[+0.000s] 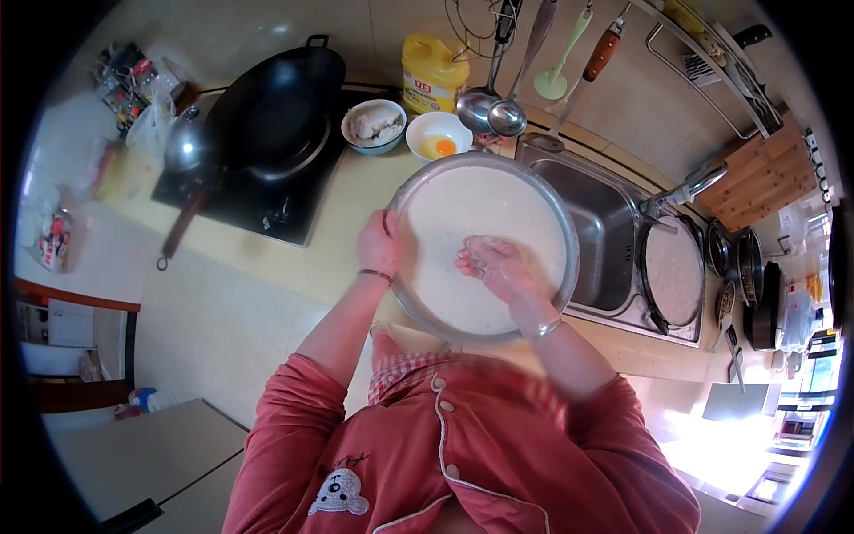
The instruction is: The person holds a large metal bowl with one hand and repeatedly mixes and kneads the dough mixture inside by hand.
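Note:
A wide metal basin point(570, 233) full of milky white liquid point(463, 200) is in front of me, beside the sink. My left hand point(381, 242) is closed around the basin's left rim, the thumb side up. Over the middle of the liquid is my right hand point(495, 267), wet and whitish, with loosely bent fingers somewhat apart and nothing visible in them. Whether its fingertips dip below the surface is hard to see. Just behind the basin stand a white bowl point(425, 133) with a raw egg point(444, 147) and a bowl of white, lumpy food point(374, 123).
At left, a black wok point(283, 98) sits on the cooktop point(294, 196), its handle jutting forward. Right of the basin is a metal sink point(600, 214) with a faucet point(685, 191); a round pan of white stuff point(673, 271) rests on its drainboard. Ladles point(508, 116) hang behind, near a yellow jug point(433, 76).

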Motion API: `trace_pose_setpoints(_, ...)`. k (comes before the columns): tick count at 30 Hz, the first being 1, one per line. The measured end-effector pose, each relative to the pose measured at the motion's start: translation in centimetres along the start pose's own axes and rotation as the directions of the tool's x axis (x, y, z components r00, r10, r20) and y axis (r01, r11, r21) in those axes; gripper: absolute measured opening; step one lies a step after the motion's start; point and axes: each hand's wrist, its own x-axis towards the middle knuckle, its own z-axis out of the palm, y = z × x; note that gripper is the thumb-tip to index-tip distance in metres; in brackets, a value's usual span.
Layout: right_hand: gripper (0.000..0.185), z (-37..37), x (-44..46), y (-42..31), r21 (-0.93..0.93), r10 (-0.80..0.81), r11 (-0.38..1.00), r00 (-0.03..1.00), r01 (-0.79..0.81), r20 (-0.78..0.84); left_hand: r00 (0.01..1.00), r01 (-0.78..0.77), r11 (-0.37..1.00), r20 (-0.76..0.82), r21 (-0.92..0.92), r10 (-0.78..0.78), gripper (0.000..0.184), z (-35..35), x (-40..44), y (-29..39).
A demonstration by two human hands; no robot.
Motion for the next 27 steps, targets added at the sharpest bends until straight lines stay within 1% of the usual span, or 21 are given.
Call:
trace_pose_setpoints(2, 0.022, -0.1, 0.2, -0.1, -0.025, 0.037, 0.999, 0.995, -0.040, -0.090, 1.000, 0.000, 1.000, 0.001, 0.001, 0.000, 0.027, -0.1, 0.0, 0.1)
trace_pose_setpoints(3, 0.022, -0.1, 0.1, -0.1, -0.026, 0.037, 0.999, 0.995, -0.039, -0.091, 1.000, -0.001, 1.000, 0.000, 0.003, 0.001, 0.027, -0.1, 0.0, 0.1)
trace_pose_setpoints(5, 0.024, 0.1, -0.2, -0.5, 0.068, 0.077, 0.995, 0.995, -0.073, -0.067, 1.000, -0.001, 1.000, 0.001, 0.006, 0.001, 0.027, -0.1, 0.0, 0.1)
trace_pose_setpoints(9, 0.024, 0.3, -0.5, -0.6, 0.131, 0.080, 0.989, 0.996, -0.075, -0.037, 1.000, -0.025, 1.000, -0.008, -0.007, 0.025, 0.027, -0.1, 0.0, 0.1)
trace_pose_setpoints(12, 0.023, -0.1, -0.2, 0.0, 0.085, 0.047, 0.995, 0.998, -0.044, -0.031, 1.000, -0.011, 1.000, 0.006, -0.002, 0.011, 0.028, -0.1, 0.0, 0.1)
trace_pose_setpoints(14, 0.022, -0.4, -0.2, 0.3, -0.020, -0.024, 1.000, 1.000, 0.024, -0.002, 1.000, 0.002, 1.000, 0.014, 0.005, -0.003, 0.028, -0.1, 0.0, 0.0)
trace_pose_setpoints(18, 0.020, -1.0, -0.2, 0.4, -0.050, -0.021, 0.999, 1.000, 0.020, -0.010, 1.000, -0.006, 1.000, 0.008, 0.008, 0.006, 0.029, -0.1, 0.0, 0.0)
trace_pose_setpoints(20, 0.020, -1.4, -0.1, 0.0, 0.047, 0.059, 0.997, 0.997, -0.062, 0.059, 1.000, -0.004, 1.000, 0.010, 0.007, 0.004, 0.029, -0.1, 0.0, 0.1)
trace_pose_setpoints(21, 0.020, -1.1, -0.1, -0.1, 0.047, 0.060, 0.997, 0.997, -0.063, 0.058, 1.000, -0.008, 1.000, 0.008, 0.004, 0.008, 0.029, -0.1, 0.0, 0.1)
trace_pose_setpoints(23, 0.026, -0.3, -0.2, -0.3, 0.179, 0.092, 0.979, 0.996, -0.094, 0.022, 1.000, -0.011, 1.000, 0.006, 0.000, 0.011, 0.029, -0.1, 0.0, 0.2)
trace_pose_setpoints(24, 0.026, 0.1, -0.4, -0.4, 0.179, 0.092, 0.979, 0.995, -0.095, 0.022, 1.000, -0.014, 1.000, 0.002, -0.005, 0.014, 0.028, -0.3, -0.1, 0.4)
trace_pose_setpoints(26, 0.040, 0.5, -0.6, -0.5, 0.185, -0.060, 0.982, 0.992, 0.038, 0.114, 1.000, -0.017, 1.000, -0.001, -0.010, 0.017, 0.027, -0.4, -0.1, 0.5)
trace_pose_setpoints(27, 0.040, 0.4, -0.6, -0.5, 0.184, -0.060, 0.982, 0.992, 0.038, 0.114, 1.000, -0.018, 1.000, 0.000, -0.004, 0.018, 0.027, -0.3, -0.1, 0.4)
